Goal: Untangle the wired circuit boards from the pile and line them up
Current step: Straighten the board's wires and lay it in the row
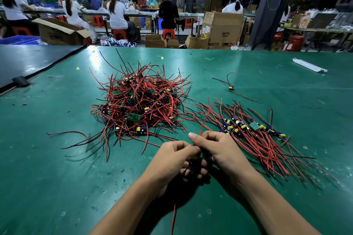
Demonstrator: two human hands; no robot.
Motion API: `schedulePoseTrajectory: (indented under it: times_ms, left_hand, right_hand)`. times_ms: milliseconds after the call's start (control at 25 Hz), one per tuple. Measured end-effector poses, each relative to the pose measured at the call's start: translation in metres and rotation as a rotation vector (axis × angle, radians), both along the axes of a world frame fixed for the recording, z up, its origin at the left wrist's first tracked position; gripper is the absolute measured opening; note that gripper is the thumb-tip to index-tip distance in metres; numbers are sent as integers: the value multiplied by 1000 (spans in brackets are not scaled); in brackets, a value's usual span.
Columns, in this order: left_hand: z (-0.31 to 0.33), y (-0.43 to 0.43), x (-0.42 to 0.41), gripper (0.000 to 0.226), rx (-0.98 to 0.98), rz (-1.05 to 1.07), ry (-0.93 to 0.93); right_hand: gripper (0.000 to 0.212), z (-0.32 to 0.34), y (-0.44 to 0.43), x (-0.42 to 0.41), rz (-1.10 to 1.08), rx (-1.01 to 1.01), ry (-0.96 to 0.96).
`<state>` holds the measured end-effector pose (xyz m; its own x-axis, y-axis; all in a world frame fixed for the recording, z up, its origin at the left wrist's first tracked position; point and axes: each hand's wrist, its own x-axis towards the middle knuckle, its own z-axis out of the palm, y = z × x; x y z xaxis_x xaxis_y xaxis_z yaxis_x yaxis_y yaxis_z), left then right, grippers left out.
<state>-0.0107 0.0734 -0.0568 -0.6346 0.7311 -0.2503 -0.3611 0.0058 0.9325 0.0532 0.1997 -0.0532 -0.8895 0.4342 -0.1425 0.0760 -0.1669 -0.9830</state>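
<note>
A tangled pile of small circuit boards with red and black wires [140, 101] lies on the green table [57, 168] in front of me. To its right, several boards sit side by side in a row [252, 127], their wires trailing toward me. My left hand [177, 160] and my right hand [215, 150] meet near the table's front and both hold one wired board [195, 158], mostly hidden between the fingers. My right hand pinches a red wire [202, 122] that rises from it. Another red wire [173, 219] hangs down below my left wrist.
One single wired board [231, 88] lies apart at the back right. A white strip [309, 65] rests near the far right edge. A black clip [20, 81] sits on the seam at the left. Behind the table are cardboard boxes and seated workers.
</note>
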Motion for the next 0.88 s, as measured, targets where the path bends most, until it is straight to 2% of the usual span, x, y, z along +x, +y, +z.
schedulePoseTrajectory:
  times_ms: [120, 320, 480, 680, 800, 880]
  left_hand:
    - [-1, 0, 1, 10, 12, 33, 0]
    - [0, -1, -3, 16, 49, 103, -10]
    - [-2, -2, -3, 17, 47, 16, 75]
    - [-3, -4, -2, 17, -43, -129, 267]
    - [-2, -3, -1, 14, -80, -122, 325]
    - [-2, -1, 2, 13, -69, -68, 340]
  right_hand:
    - [35, 0, 0, 2, -13, 92, 33]
    - [24, 1, 2, 2, 68, 36, 45]
    - [22, -3, 6, -1, 24, 50, 12]
    - [31, -8, 9, -7, -105, -69, -44]
    - [34, -8, 9, -12, -136, -207, -15]
    - [36, -7, 8, -13, -109, -213, 5]
